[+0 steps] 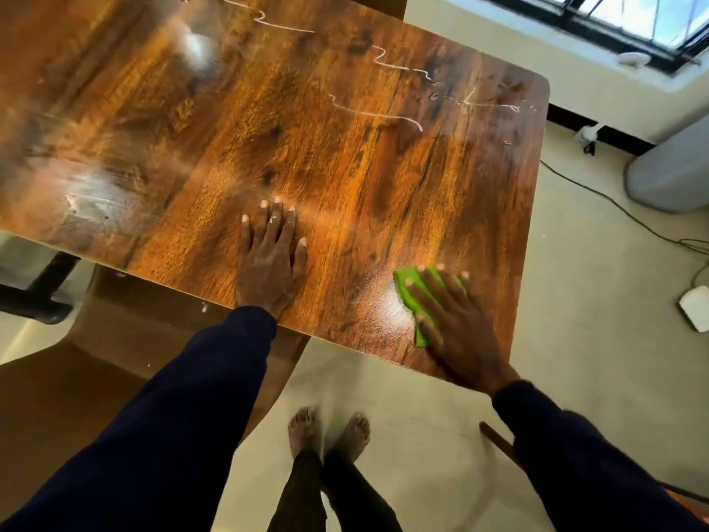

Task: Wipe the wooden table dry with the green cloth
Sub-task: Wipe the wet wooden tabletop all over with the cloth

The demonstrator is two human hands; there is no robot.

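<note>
The wooden counter (345, 147) carries thin water streaks (383, 117) towards its far right corner, with glare patches along its left side. The green cloth (408, 291) lies flat near the counter's near right corner, just in from the near edge. The right hand (456, 320) presses down on it with fingers (447, 284) spread and fairly straight (pressing rather than gripping), covering most of the cloth. The left hand (270, 263) rests palm-down at the middle of the near edge, its fingers straight and holding nothing. Bare feet (330, 431) stand on the pale floor (575, 339) below.
</note>
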